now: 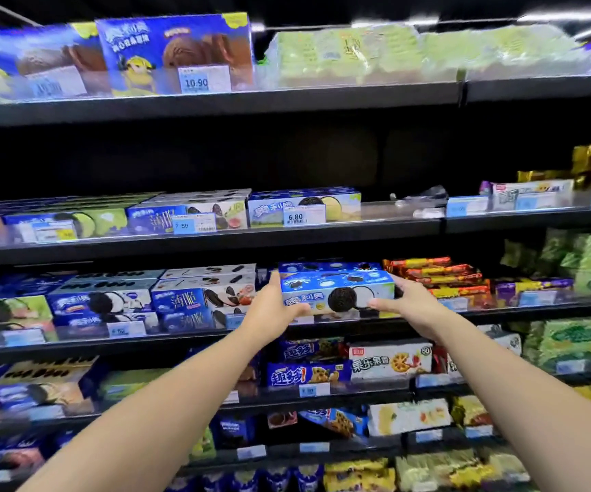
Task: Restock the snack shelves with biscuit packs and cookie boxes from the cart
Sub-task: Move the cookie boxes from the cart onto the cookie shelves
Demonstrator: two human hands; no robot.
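My left hand [273, 308] and right hand [413, 302] gripped the blue cookie box [336, 287] by its two ends, at the front of the shelf [521, 307], just beside the red-and-yellow packs [436, 275]. I judged this box nearly placed. The upper shelf [358, 229] showed a gap, so more restocking remained. The cart was out of view.

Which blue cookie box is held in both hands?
The blue sandwich-cookie box beside the red-orange packs, gripped at each end by left hand and right hand.
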